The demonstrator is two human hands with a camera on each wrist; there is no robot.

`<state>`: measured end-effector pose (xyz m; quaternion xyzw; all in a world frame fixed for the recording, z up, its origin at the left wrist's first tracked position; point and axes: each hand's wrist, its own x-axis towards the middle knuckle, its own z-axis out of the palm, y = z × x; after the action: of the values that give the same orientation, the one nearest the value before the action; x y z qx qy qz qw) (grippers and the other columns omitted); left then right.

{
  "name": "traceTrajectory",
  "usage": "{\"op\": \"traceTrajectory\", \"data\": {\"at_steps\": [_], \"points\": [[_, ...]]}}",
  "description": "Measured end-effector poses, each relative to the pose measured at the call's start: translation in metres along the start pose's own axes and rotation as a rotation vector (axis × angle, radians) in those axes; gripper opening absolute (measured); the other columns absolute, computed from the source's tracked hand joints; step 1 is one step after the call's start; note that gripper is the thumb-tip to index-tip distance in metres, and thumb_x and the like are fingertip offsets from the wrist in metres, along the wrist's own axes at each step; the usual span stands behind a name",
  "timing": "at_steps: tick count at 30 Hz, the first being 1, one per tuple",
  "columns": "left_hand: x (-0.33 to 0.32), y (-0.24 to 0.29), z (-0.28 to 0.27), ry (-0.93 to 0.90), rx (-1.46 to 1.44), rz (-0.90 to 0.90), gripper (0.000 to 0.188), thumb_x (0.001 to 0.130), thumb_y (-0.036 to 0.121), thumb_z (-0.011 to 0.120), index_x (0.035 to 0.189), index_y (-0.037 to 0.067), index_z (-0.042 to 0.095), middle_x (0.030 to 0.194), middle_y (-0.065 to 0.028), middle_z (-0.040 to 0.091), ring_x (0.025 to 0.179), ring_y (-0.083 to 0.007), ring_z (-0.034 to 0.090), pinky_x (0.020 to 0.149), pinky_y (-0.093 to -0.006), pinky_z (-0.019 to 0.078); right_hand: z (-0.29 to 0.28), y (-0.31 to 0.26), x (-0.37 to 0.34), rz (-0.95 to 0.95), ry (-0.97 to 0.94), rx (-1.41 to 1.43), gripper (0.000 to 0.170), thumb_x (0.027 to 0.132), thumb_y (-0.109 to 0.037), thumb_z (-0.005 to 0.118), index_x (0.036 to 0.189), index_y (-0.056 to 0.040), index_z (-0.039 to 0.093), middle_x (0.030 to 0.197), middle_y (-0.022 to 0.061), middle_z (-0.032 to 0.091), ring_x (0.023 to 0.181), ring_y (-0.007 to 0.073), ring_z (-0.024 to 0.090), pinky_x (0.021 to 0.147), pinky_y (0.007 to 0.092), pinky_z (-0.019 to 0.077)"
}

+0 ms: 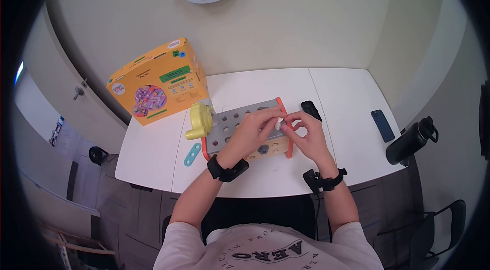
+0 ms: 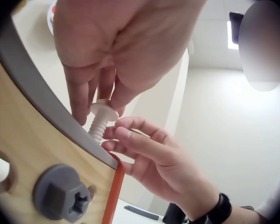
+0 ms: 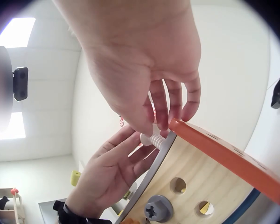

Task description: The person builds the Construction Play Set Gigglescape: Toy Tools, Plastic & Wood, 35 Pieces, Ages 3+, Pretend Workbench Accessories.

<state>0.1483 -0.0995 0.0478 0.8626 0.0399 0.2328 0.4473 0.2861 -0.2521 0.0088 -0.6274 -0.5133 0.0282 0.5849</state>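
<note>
A white toy screw (image 2: 99, 127) with a flanged head and ridged shaft stands at the grey top (image 1: 232, 129) of a toy workbench, near its orange end panel (image 3: 224, 151). My left hand (image 1: 250, 135) pinches the screw's head between thumb and fingers. Across from it, my right hand (image 1: 310, 140) has its fingers loosely bent and spread, thumb and fingertips right beside the screw and the panel's upper edge. On the wooden front (image 3: 189, 163) sits a grey bolt (image 2: 63, 193) with a star-shaped recess. The tip of the screw is hidden behind the bench edge in the wrist views.
A yellow-green toy part (image 1: 200, 121) is at the bench's left end, beside a teal strip with holes (image 1: 192, 154). An orange box (image 1: 158, 83) stands back left. To the right are a black object (image 1: 311, 110), a phone (image 1: 382, 125) and a black bottle (image 1: 411, 142).
</note>
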Motion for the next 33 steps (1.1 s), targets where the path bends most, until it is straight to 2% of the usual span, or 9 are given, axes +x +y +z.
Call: {"op": "traceTrajectory", "data": {"at_steps": [5,8,11,14,17,21,26,29,33], "points": [[-0.001,-0.003,-0.003,-0.028,0.133,0.073,0.030,0.102,0.002,0.063,0.130,0.003,0.070,0.130,-0.0131,0.070,0.114,-0.0227,0.070,0.098,-0.0342,0.0591,-0.002,-0.001,0.000,-0.008,0.003,-0.013,0.020,0.091,-0.009,0.079,0.109,-0.0029,0.071,0.098,0.0069,0.075,0.087,0.0169,0.071,0.073,0.0295,0.0548],[0.000,0.008,0.000,0.009,-0.126,0.019,0.028,0.101,0.002,0.064,0.128,0.006,0.073,0.127,-0.0121,0.071,0.116,-0.0219,0.069,0.098,-0.0351,0.0583,-0.003,0.000,0.000,-0.011,0.006,-0.006,0.020,0.091,-0.009,0.079,0.109,-0.0028,0.070,0.097,0.0067,0.075,0.088,0.0166,0.071,0.074,0.0292,0.0545],[0.000,0.003,0.000,0.008,-0.134,0.004,0.030,0.101,0.003,0.065,0.129,0.007,0.074,0.126,-0.0110,0.072,0.113,-0.0208,0.070,0.097,-0.0338,0.0580,-0.004,0.001,0.000,-0.010,-0.001,-0.004,0.022,0.091,-0.008,0.079,0.110,-0.0036,0.070,0.099,0.0065,0.075,0.089,0.0161,0.070,0.074,0.0292,0.0545],[0.000,0.002,-0.006,-0.030,-0.010,0.030,0.032,0.101,0.002,0.065,0.132,0.007,0.072,0.123,-0.0097,0.075,0.112,-0.0195,0.070,0.101,-0.0342,0.0573,-0.003,-0.002,0.000,0.002,0.002,0.017,0.025,0.090,-0.009,0.079,0.113,-0.0049,0.071,0.103,0.0067,0.074,0.091,0.0156,0.069,0.074,0.0293,0.0546],[0.000,0.001,-0.007,-0.036,0.015,0.025,0.032,0.102,0.002,0.064,0.133,0.006,0.071,0.121,-0.0102,0.076,0.114,-0.0192,0.071,0.103,-0.0344,0.0563,-0.003,-0.011,0.001,0.000,-0.003,0.015,0.029,0.090,-0.009,0.079,0.118,-0.0060,0.071,0.107,0.0069,0.073,0.092,0.0155,0.069,0.074,0.0295,0.0545],[-0.001,-0.003,-0.006,0.003,-0.103,-0.014,0.030,0.102,0.001,0.063,0.132,0.002,0.068,0.123,-0.0116,0.074,0.118,-0.0198,0.070,0.104,-0.0340,0.0556,-0.001,-0.010,0.001,-0.052,-0.010,-0.008,0.030,0.091,-0.010,0.080,0.120,-0.0059,0.071,0.110,0.0078,0.073,0.092,0.0164,0.069,0.073,0.0295,0.0541],[-0.004,-0.002,-0.003,0.066,-0.256,0.000,0.026,0.102,0.000,0.063,0.127,-0.001,0.065,0.126,-0.0118,0.070,0.121,-0.0221,0.069,0.103,-0.0337,0.0562,0.005,-0.005,0.000,-0.070,0.004,-0.029,0.027,0.092,-0.011,0.081,0.117,-0.0049,0.073,0.114,0.0093,0.074,0.092,0.0184,0.071,0.071,0.0299,0.0541],[-0.005,0.001,0.004,0.160,-0.212,0.032,0.023,0.101,0.002,0.066,0.124,-0.001,0.066,0.122,-0.0111,0.069,0.118,-0.0219,0.070,0.099,-0.0336,0.0583,0.007,-0.003,-0.001,-0.063,0.028,-0.043,0.026,0.091,-0.011,0.081,0.115,-0.0041,0.073,0.115,0.0100,0.074,0.092,0.0197,0.071,0.071,0.0304,0.0545],[-0.004,0.007,0.000,0.110,-0.037,0.038,0.020,0.099,0.005,0.070,0.118,-0.001,0.069,0.117,-0.0120,0.069,0.112,-0.0207,0.070,0.093,-0.0333,0.0610,0.010,-0.002,-0.001,-0.091,0.058,-0.059,0.023,0.090,-0.010,0.082,0.110,-0.0026,0.072,0.116,0.0108,0.074,0.092,0.0210,0.072,0.071,0.0307,0.0549]]}}
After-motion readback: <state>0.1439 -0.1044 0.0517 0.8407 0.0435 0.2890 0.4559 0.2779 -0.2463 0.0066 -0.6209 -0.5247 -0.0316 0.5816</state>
